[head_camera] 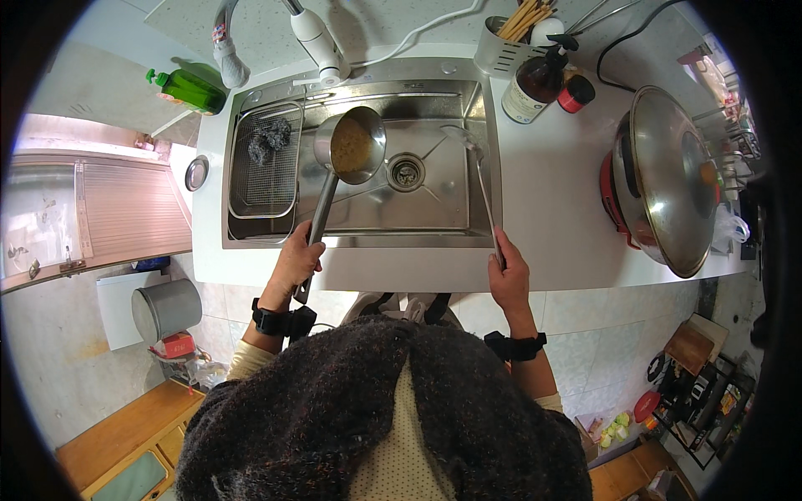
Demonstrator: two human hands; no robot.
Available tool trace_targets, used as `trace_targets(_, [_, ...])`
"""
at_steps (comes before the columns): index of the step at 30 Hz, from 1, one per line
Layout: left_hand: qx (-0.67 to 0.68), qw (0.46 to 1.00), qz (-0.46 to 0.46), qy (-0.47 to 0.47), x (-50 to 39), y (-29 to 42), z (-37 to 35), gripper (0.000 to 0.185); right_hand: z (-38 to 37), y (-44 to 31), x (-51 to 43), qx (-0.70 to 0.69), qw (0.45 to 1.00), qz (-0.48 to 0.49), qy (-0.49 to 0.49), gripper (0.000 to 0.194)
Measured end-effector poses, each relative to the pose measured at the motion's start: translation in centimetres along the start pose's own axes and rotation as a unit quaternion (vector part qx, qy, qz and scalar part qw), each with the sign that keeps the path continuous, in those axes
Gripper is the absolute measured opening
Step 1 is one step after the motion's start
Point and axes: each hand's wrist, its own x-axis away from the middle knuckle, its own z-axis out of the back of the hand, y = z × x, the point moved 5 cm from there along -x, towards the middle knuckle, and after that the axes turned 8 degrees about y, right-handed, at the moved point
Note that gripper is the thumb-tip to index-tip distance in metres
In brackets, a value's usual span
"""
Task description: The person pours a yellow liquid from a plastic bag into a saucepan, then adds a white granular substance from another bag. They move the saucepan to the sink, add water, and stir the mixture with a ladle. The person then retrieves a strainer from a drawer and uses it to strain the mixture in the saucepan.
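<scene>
By its long handle, my left hand point(297, 260) holds a small metal saucepan point(324, 141) above the left part of the stainless steel sink point(432, 213). The pan leans to the right, and yellowish-brown liquid or food shows inside it. My right hand point(509, 272) is closed around the handle of a metal ladle or spatula point(484, 181), whose head lies over the right side of the basin. Between the two tools is the sink's drain strainer point(406, 171). A wire basket point(263, 213) at the sink's left end holds steel wool scourers point(269, 141).
A faucet point(319, 50) rises behind the sink, with a green soap bottle point(191, 92) to the left. Behind at right are a brown pump bottle point(534, 87), a red jar point(575, 94) and a utensil holder point(501, 53). A lidded wok point(670, 181) stands at the counter's right.
</scene>
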Motion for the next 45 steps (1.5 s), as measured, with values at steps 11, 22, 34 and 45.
trace_targets(11, [-0.007,1.0,-0.01,0.002,0.14,0.05,0.01,0.044,-0.01,0.16,0.05,0.001,1.0,-0.011,-0.006,0.047])
trace_targets(22, [-0.019,1.0,-0.015,0.015,0.51,0.39,0.04,0.044,0.08,-0.04,0.05,0.004,1.0,0.014,0.001,0.046])
trace_targets(34, [-0.02,1.0,-0.013,0.011,0.67,0.45,-0.05,0.044,0.09,0.48,0.06,0.018,1.0,0.004,-0.004,0.046])
trace_targets(45, [-0.046,0.998,-0.024,0.025,1.03,0.59,0.12,0.045,0.08,0.5,0.08,0.03,0.999,0.019,0.001,0.048])
